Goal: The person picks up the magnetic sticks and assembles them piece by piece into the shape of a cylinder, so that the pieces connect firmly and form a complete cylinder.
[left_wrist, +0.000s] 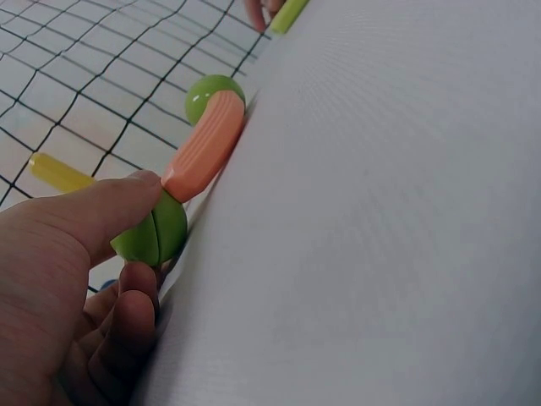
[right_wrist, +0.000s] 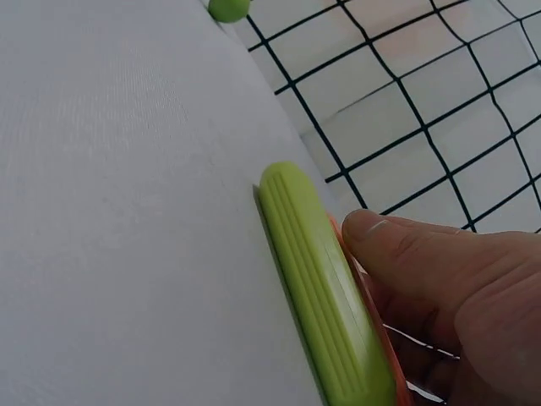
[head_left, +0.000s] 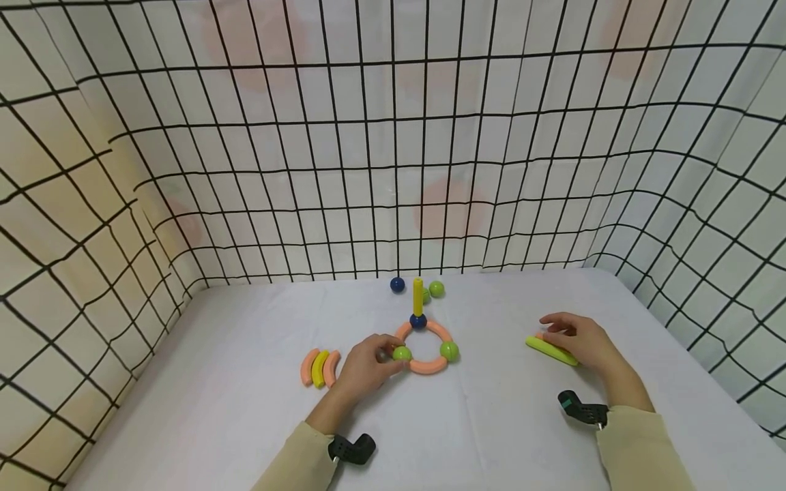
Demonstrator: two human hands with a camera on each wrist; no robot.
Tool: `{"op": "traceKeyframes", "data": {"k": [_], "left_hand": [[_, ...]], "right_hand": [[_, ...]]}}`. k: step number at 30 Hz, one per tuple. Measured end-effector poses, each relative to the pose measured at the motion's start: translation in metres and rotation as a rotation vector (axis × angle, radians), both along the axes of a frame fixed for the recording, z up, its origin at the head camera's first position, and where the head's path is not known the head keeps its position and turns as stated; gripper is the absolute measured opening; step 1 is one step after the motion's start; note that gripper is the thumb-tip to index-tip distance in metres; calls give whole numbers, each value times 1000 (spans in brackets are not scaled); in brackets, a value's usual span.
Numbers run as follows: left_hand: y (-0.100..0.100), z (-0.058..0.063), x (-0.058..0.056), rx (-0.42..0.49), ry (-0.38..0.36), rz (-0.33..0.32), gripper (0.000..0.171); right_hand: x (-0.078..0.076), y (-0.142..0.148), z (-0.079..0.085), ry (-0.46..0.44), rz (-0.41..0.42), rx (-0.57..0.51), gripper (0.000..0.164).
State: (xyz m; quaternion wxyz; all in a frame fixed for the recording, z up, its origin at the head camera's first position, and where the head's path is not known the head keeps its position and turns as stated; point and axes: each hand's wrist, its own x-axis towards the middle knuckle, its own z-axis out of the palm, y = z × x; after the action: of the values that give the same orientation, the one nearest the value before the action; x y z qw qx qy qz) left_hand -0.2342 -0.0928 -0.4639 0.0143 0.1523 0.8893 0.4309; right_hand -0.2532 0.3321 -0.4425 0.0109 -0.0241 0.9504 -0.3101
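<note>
My left hand [head_left: 368, 368] pinches a glossy green ball [left_wrist: 169, 224] between thumb and fingers. That ball is joined to a ring of curved orange sticks [head_left: 428, 367], with another green ball [head_left: 449, 351] and a dark blue ball [head_left: 418, 321]. From the blue ball a yellow stick [head_left: 418, 296] stands upright. To the right, my right hand [head_left: 583, 341] is at a lime-green stick [right_wrist: 325, 288] lying on the table. An orange piece [right_wrist: 368, 292] shows behind that stick, and the thumb touches it. The other right fingers are partly hidden, so their hold is unclear.
Two curved orange sticks [head_left: 309, 367] and a curved yellow one [head_left: 318, 369] lie left of my left hand. Behind the ring are a loose blue ball [head_left: 397, 285] and green balls [head_left: 437, 289]. A black wire grid [head_left: 393, 143] encloses the white table [head_left: 215, 423].
</note>
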Motion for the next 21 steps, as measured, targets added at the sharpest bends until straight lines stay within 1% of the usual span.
{"op": "traceKeyframes", "data": {"k": [10,16,21], "left_hand": [[-1,-1,0,2,2,-2,30],[-1,-1,0,4,-3,0,31],[0,-1,-1,-5,-9,4,29]], "right_hand": [[3,11,-1,6,29,54,43],[4,12,-2,-1,-8,69,48],[5,11,-3,12,-25,79,47]]}}
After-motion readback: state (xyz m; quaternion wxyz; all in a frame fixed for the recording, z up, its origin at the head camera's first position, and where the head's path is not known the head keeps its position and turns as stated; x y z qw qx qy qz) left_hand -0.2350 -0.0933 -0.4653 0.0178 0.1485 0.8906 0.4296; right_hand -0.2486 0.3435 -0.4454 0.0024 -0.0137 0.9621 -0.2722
